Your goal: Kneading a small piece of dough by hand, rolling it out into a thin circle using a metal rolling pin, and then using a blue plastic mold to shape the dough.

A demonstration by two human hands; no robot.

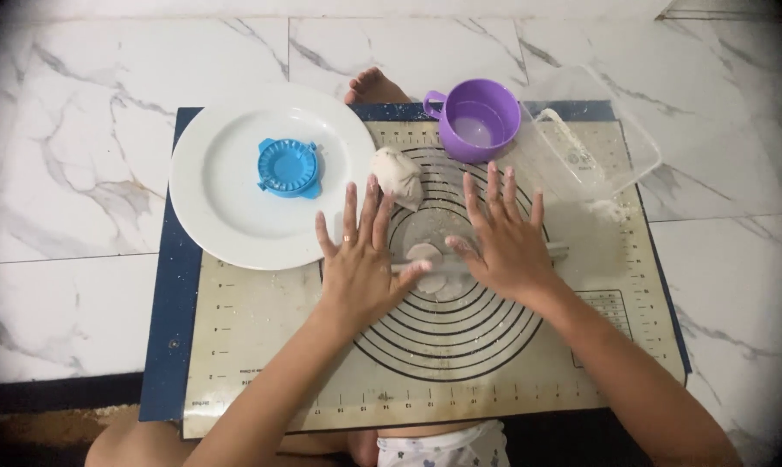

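Note:
My left hand [362,259] and my right hand [501,240] lie flat, fingers spread, on a thin rolling pin [560,250] that runs across a baking mat [261,329] with printed circles. Under the pin, between the two hands, is a small flattened piece of dough [427,256]. A larger lump of dough [398,175] rests on the mat just beyond my left fingertips. The pin is mostly hidden by my palms; only its right end shows.
A white plate [226,207] holding a blue round dumpling press [289,168] sits at the left. A purple cup [479,119] and a clear plastic container [594,143] stand at the far right of the mat. A bare foot [372,86] shows beyond the mat. Marble floor surrounds.

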